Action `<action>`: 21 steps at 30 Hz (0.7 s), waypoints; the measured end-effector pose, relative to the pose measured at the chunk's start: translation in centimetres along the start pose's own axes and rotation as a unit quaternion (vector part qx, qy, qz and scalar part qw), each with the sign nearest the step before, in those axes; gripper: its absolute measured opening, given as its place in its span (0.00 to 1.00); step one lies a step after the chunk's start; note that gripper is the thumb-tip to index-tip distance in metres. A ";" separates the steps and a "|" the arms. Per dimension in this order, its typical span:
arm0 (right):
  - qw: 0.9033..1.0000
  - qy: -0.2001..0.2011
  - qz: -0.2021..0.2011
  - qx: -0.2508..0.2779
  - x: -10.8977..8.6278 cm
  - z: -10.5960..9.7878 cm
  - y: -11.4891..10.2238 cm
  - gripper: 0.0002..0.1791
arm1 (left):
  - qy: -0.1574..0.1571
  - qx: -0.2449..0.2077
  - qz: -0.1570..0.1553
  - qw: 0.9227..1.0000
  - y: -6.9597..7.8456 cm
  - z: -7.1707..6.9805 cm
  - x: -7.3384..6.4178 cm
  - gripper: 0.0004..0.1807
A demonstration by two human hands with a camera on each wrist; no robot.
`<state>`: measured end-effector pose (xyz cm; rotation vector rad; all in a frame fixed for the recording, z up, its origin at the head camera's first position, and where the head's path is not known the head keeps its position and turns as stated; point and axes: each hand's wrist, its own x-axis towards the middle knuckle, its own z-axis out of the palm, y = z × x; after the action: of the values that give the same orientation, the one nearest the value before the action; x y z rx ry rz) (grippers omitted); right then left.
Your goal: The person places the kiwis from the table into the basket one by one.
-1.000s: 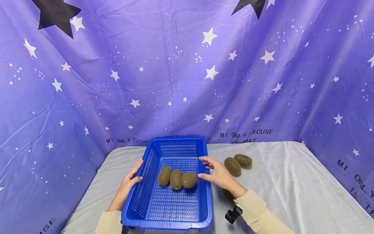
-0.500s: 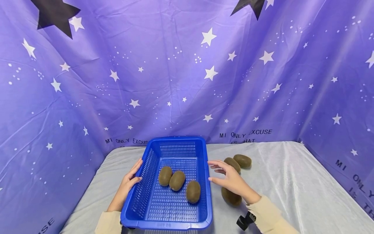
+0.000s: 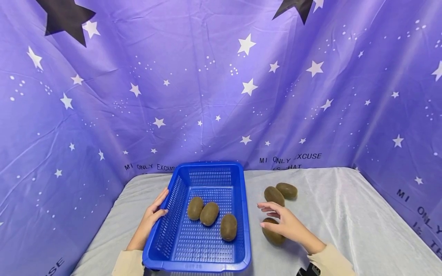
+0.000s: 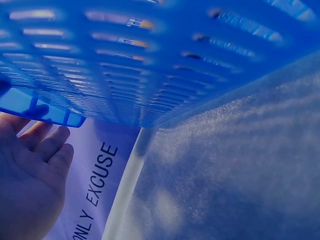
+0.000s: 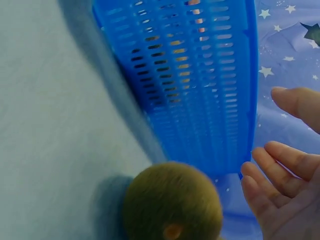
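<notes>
In the head view my left hand (image 3: pixel 153 214) rests against the left side of a blue plastic basket (image 3: pixel 197 265), its thumb tip at the rim. The left wrist view shows the relaxed fingers (image 4: pixel 60 155) of that hand close below the rim. Three brown kiwifruits lie inside: one at the left (image 3: pixel 195 208), one beside it (image 3: pixel 209 213), and one apart at the right (image 3: pixel 228 227). My right hand (image 3: pixel 284 224), fingers spread and holding nothing, hovers over a kiwifruit (image 3: pixel 274 237) on the cloth, partly covering it. The right wrist view has this kiwifruit (image 5: pixel 172 202) large beneath the hand.
Two more kiwifruits lie together farther back, right of the basket: a nearer one (image 3: pixel 274 195) and a farther one (image 3: pixel 287 190). A pale grey cloth (image 3: pixel 352 214) covers the table. Purple star-print curtains (image 3: pixel 221 84) hang behind and at both sides.
My right hand has left the basket's right side and moved right, over the near kiwifruit. The rightmost kiwifruit in the basket has rolled away from the other two. My left hand has stayed.
</notes>
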<state>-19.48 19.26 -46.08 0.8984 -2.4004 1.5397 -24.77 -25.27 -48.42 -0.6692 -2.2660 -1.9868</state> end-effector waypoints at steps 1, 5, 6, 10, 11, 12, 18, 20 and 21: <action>1.000 -0.001 -0.002 -0.005 -0.2 -0.1 0.2 0.24 | 0.001 0.001 -0.001 1.000 0.0 0.0 0.0 0.34; 1.000 -0.010 0.002 -0.020 -0.9 -0.4 0.8 0.24 | 0.003 0.004 -0.004 1.000 0.1 0.0 0.0 0.34; 1.000 -0.014 0.004 -0.023 -1.0 -0.5 1.0 0.24 | 0.003 0.005 -0.004 1.000 0.1 0.0 0.0 0.34; 0.999 -0.032 0.010 -0.025 -1.6 -0.9 1.7 0.26 | 0.003 0.002 -0.006 1.000 0.1 0.1 0.0 0.34; 0.999 -0.036 0.010 -0.027 -1.8 -1.0 1.9 0.26 | 0.003 0.002 -0.006 1.000 0.1 0.1 0.0 0.34; 0.999 -0.039 0.009 -0.028 -1.9 -1.1 2.2 0.27 | 0.002 0.002 -0.006 1.000 0.1 0.1 0.0 0.34; 0.998 -0.065 0.014 -0.002 -2.8 -1.5 3.4 0.31 | 0.000 -0.004 -0.008 1.000 0.0 0.1 0.0 0.34; 0.997 -0.070 0.018 0.007 -3.0 -1.7 3.6 0.32 | 0.000 -0.006 -0.010 1.000 0.1 0.0 0.0 0.34; 0.997 -0.073 0.019 0.010 -3.0 -1.7 3.7 0.32 | -0.001 -0.006 -0.011 1.000 0.1 0.0 0.0 0.34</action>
<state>-19.38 23.06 -49.42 1.0078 -2.5200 1.5662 -24.73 -25.23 -48.37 -0.6507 -2.2739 -2.0126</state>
